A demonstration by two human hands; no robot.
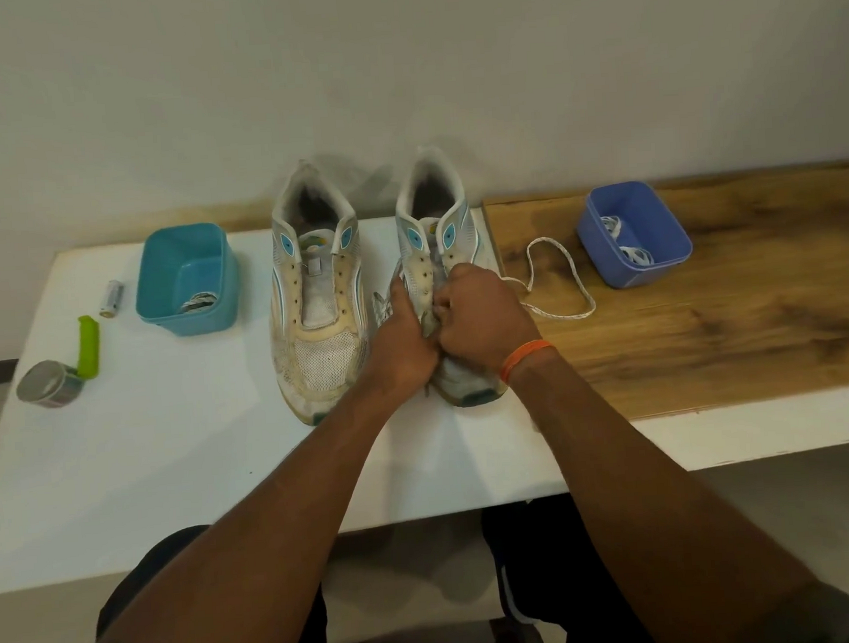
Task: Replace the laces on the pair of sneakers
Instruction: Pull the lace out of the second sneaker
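Note:
Two worn white sneakers with blue marks stand side by side, toes toward me. The left sneaker (317, 298) has bare eyelets and no lace. Both my hands are on the right sneaker (435, 251), over its lower eyelets. My left hand (403, 332) grips the sneaker's left side. My right hand (481, 313) is curled and pinches a white lace (557, 283) at the eyelets. The lace loops out to the right over the wooden board. What lies under my fingers is hidden.
A teal tub (186, 281) holding a coiled lace stands left of the sneakers. A blue tub (633, 234) with white laces sits on the wooden board (709, 304). A battery (112, 298), a green-handled tool (88, 346) and a tape roll (48, 384) lie on the white table (172, 461).

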